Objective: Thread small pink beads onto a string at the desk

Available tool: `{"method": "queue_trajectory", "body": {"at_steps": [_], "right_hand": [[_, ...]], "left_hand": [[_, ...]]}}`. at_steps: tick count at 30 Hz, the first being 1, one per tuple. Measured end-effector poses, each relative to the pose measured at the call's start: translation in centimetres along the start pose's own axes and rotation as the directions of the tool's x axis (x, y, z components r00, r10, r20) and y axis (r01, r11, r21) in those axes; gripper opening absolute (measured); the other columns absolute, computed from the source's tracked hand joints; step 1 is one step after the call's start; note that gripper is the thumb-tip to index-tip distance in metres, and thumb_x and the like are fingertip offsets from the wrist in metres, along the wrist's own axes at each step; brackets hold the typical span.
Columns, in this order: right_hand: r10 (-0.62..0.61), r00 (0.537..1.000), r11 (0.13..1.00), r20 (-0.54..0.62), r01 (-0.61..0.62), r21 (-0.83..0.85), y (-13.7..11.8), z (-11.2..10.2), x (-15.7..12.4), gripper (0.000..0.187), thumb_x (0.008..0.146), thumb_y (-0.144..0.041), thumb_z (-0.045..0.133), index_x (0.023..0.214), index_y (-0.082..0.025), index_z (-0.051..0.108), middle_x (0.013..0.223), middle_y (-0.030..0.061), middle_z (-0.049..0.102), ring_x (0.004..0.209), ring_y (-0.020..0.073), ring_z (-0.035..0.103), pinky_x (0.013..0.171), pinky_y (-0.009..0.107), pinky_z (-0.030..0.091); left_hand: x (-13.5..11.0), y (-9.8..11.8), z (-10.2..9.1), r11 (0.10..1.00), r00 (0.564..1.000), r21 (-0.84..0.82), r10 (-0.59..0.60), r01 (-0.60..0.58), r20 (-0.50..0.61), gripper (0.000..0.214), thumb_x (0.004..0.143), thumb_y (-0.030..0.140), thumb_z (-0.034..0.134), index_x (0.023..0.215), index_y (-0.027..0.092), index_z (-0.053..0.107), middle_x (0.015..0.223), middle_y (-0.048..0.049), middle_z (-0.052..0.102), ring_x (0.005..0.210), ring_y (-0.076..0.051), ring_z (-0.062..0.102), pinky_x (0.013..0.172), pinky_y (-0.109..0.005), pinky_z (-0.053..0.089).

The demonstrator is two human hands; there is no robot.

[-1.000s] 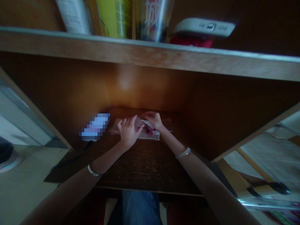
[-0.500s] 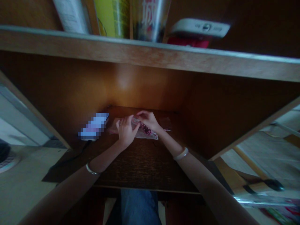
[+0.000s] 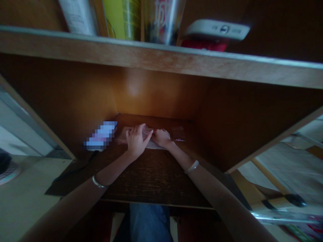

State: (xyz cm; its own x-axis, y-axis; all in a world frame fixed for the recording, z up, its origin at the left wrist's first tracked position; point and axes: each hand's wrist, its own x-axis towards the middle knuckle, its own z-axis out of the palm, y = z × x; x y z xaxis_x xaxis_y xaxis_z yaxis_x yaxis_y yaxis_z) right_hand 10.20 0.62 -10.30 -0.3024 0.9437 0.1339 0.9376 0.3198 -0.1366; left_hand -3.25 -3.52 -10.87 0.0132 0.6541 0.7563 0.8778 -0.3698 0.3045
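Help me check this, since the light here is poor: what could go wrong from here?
The small clear plastic piece pinched in the left hand's fingers could slip, and it is hard to see in the dim space under the shelf. The right hand presses on the packet, which could crumple or shift. The blurred device lies close to the left hand and might get knocked.

Your right hand has moved toward nine o'clock, now just beside your left hand, covering the pink beads on the white packet.
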Motion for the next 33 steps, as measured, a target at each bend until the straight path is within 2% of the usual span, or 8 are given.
{"method": "queue_trajectory", "body": {"at_steps": [5,8,12,17,22,28,33], "right_hand": [[-0.046,0.998,0.997,-0.041,0.043,-0.062,-0.3,-0.5,-0.2,0.03,0.089,-0.028,0.045,0.091,-0.015,0.072,0.091,0.0152,0.073,0.09,0.025,0.069,0.093,0.037,0.042],[-0.006,0.998,1.0,-0.056,0.004,-0.03,-0.5,-0.5,-0.3,0.03,0.089,-0.029,0.046,0.089,-0.016,0.073,0.092,0.0146,0.073,0.089,0.0249,0.069,0.09,0.036,0.044],[0.081,0.995,0.993,-0.063,-0.075,0.094,-0.7,0.0,-0.2,0.027,0.088,-0.032,0.049,0.092,-0.02,0.073,0.095,0.0116,0.074,0.091,0.0226,0.069,0.084,0.031,0.046],[0.113,0.99,0.966,-0.09,-0.088,0.245,-0.7,1.1,0.6,0.025,0.086,-0.026,0.052,0.099,-0.021,0.072,0.099,0.0099,0.073,0.091,0.0223,0.069,0.082,0.03,0.048],[0.127,0.981,0.909,-0.145,-0.057,0.413,-0.5,1.4,0.9,0.028,0.082,-0.015,0.053,0.103,-0.02,0.07,0.104,0.006,0.072,0.091,0.0168,0.068,0.079,0.023,0.049],[0.139,0.985,0.932,-0.107,-0.093,0.351,-0.7,0.8,0.3,0.024,0.083,-0.019,0.054,0.1,-0.024,0.071,0.101,0.0038,0.073,0.092,0.0179,0.067,0.082,0.026,0.048],[0.1,0.99,0.933,-0.1,-0.059,0.355,-0.6,1.1,0.6,0.024,0.082,-0.018,0.056,0.098,-0.023,0.073,0.1,0.0054,0.073,0.09,0.0186,0.067,0.08,0.025,0.047]], "left_hand": [[-0.1,0.1,-0.1,1.0,1.0,-0.006,0.014,-0.014,0.002,0.037,0.087,0.046,0.051,0.112,0.02,0.056,0.103,-0.0092,0.069,0.097,-0.027,0.06,0.093,-0.042,0.032],[-0.1,0.1,-0.1,1.0,1.0,-0.01,0.02,-0.02,0.004,0.036,0.087,0.045,0.051,0.112,0.02,0.056,0.102,-0.0089,0.069,0.097,-0.026,0.06,0.092,-0.042,0.033],[-0.1,0.1,-0.1,0.999,1.0,-0.015,0.029,-0.029,0.007,0.036,0.087,0.046,0.051,0.112,0.02,0.056,0.102,-0.0089,0.069,0.095,-0.027,0.061,0.09,-0.042,0.033],[-0.1,0.2,-0.2,0.999,0.999,-0.009,0.036,-0.036,0.018,0.037,0.087,0.046,0.051,0.112,0.02,0.057,0.102,-0.0092,0.069,0.095,-0.027,0.061,0.088,-0.041,0.034],[-0.1,0.1,-0.1,0.999,0.998,0.022,0.029,-0.03,0.057,0.04,0.086,0.046,0.051,0.114,0.018,0.056,0.103,-0.0105,0.068,0.096,-0.028,0.061,0.089,-0.042,0.034],[-0.2,0.0,0.2,0.999,0.996,0.041,0.015,-0.018,0.086,0.04,0.086,0.045,0.053,0.114,0.018,0.055,0.107,-0.0112,0.067,0.099,-0.029,0.06,0.087,-0.041,0.035],[-0.2,0.0,0.2,0.998,0.994,0.064,0.011,-0.018,0.109,0.041,0.086,0.045,0.052,0.115,0.017,0.054,0.11,-0.0112,0.066,0.1,-0.029,0.06,0.087,-0.041,0.035]]}}
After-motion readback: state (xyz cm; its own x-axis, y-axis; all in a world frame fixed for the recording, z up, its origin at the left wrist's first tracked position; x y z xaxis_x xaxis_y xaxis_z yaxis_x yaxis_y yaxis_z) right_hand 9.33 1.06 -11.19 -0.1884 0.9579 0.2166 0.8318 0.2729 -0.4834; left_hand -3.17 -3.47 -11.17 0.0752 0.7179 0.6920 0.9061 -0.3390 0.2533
